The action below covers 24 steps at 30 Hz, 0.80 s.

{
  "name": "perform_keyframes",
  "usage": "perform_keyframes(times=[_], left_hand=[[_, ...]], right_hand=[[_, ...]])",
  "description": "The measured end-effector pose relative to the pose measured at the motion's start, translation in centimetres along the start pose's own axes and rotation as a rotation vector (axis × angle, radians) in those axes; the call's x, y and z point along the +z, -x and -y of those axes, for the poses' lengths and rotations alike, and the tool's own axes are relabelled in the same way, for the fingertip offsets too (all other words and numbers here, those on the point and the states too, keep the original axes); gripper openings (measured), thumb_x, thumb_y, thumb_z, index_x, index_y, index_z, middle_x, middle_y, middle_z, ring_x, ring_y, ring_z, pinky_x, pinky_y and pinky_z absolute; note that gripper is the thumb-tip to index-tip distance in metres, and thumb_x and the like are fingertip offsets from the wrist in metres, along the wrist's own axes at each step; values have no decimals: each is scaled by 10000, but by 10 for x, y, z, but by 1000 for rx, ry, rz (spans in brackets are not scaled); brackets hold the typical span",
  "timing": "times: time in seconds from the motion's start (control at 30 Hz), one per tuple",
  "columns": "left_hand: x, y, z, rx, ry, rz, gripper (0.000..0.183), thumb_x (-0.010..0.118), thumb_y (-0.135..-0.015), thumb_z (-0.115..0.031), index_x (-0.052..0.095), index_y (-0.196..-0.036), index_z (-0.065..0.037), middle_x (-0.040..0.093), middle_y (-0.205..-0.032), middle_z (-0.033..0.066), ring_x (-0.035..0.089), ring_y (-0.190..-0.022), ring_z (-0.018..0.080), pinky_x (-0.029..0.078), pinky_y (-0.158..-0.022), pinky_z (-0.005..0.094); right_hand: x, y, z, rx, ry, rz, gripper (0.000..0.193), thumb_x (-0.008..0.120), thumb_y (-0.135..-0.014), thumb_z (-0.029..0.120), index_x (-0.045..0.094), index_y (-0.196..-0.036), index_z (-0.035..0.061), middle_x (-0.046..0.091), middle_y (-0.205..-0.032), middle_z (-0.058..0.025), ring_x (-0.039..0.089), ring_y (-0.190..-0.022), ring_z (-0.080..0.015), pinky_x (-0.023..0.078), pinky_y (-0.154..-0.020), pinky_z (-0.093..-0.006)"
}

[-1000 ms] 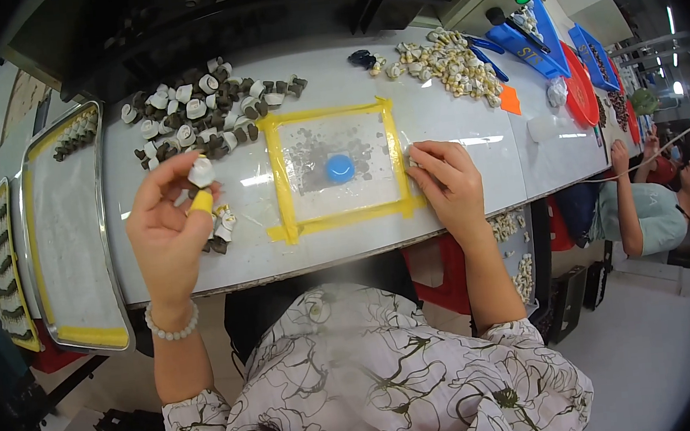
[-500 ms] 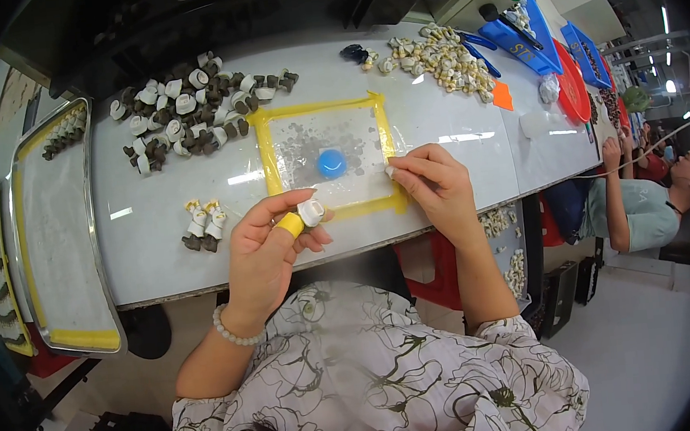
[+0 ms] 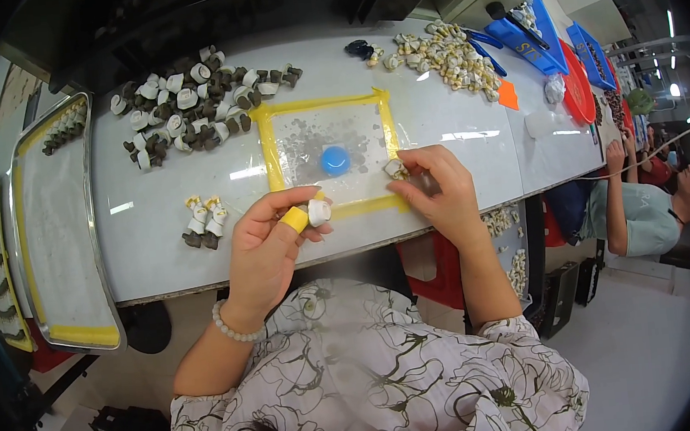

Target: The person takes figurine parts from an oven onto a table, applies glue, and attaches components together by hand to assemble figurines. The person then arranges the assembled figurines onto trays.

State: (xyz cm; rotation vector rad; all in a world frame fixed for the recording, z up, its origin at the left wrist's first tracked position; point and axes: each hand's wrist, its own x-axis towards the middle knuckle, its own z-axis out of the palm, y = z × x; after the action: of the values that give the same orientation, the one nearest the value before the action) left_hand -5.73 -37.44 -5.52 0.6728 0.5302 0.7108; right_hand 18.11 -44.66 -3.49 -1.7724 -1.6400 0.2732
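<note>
My left hand (image 3: 261, 244) is closed around a small white moulded part (image 3: 320, 211), held just over the table's front edge. A yellow wrap (image 3: 295, 219) sits at the thumb tip of that hand. My right hand (image 3: 447, 193) pinches a small white piece with gold-brown marks (image 3: 395, 169) between thumb and fingers, over the right border of a taped sheet (image 3: 344, 209). On this sheet, between the hands, lies a round blue piece (image 3: 335, 161) among grey wet-looking spots. Left of my left hand lie two white figurine parts with dark ends and gold tips (image 3: 205, 222).
A pile of white-and-dark parts (image 3: 184, 100) lies at the back left, a heap of white-and-gold pieces (image 3: 450, 60) at the back right. Metal trays (image 3: 74, 335) stand on the left. Blue bins (image 3: 525, 44) and a red tray (image 3: 577, 85) are at right, near another person (image 3: 644, 212).
The white part in my left hand has turned. More of the white-and-gold piece shows at my right fingertips, which have spread a little. The view has shifted slightly.
</note>
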Motion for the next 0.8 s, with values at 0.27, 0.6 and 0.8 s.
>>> perform_keyframes(times=[0.27, 0.6, 0.8], left_hand=[[0, -3, 3, 58, 10, 22, 298, 488, -945, -70, 505, -1219, 45, 583, -1159, 204, 594, -1061, 255, 494, -912, 339], [-6, -1, 4, 32, 76, 59, 276, 522, -940, -91, 526, -1188, 29, 611, -1121, 217, 638, -922, 230, 523, -823, 313], [-4, -1, 5, 36, 134, 46, 249, 569, -900, -35, 541, -1141, 20, 613, -1114, 209, 650, -894, 234, 540, -804, 318]], right_hand=[[1, -13, 4, -55, 42, 8, 234, 727, -708, 50, 685, -939, 49, 619, -852, -95, 611, -746, -239, 507, -642, -325], [24, -47, 25, -240, -27, 110, 198, 693, -708, 33, 697, -905, 55, 617, -808, -82, 598, -707, -246, 501, -615, -341], [17, -54, 30, -296, 93, 212, 220, 706, -719, 32, 697, -939, 31, 599, -809, -89, 595, -704, -219, 503, -608, -305]])
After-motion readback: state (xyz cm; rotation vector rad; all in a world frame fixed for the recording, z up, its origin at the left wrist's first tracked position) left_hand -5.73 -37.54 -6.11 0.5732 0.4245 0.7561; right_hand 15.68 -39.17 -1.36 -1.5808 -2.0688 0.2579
